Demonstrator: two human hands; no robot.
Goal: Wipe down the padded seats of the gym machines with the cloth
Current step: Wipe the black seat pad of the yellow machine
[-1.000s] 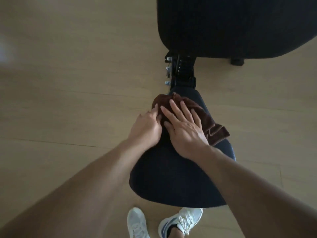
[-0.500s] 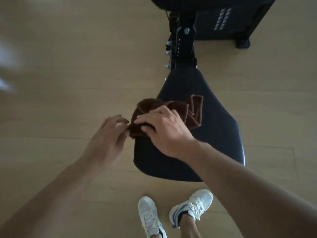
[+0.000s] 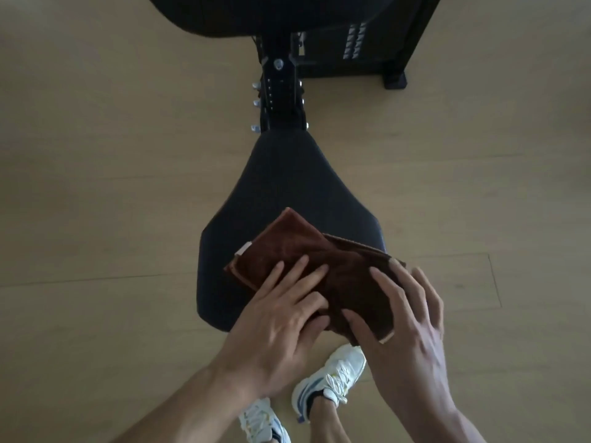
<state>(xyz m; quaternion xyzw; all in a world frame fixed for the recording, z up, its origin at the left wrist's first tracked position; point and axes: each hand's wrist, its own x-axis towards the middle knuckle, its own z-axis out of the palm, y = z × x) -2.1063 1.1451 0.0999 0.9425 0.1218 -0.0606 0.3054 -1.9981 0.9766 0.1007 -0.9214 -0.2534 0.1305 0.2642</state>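
Observation:
A black padded seat (image 3: 287, 187) of a gym machine fills the middle of the head view, wide toward me and narrow at the far end. A brown cloth (image 3: 287, 251), folded into a flat layered shape, lies over the seat's near right part. My left hand (image 3: 281, 324) rests on the cloth's near left portion, fingers spread on top and thumb tucked beneath its edge. My right hand (image 3: 406, 327) holds the cloth's near right corner, thumb on top and fingers curled around its right edge.
Beyond the seat a black adjustment post (image 3: 281, 94) with metal knobs joins the machine frame (image 3: 367, 49); a black back pad (image 3: 256, 14) hangs at the top. Light wooden floor (image 3: 112, 187) lies on both sides. My white sneakers (image 3: 329, 375) stand just below the seat's near edge.
The cloth went from a bunched wad at the seat's far end to a flat fold at its near right end. Both hands came toward me onto it.

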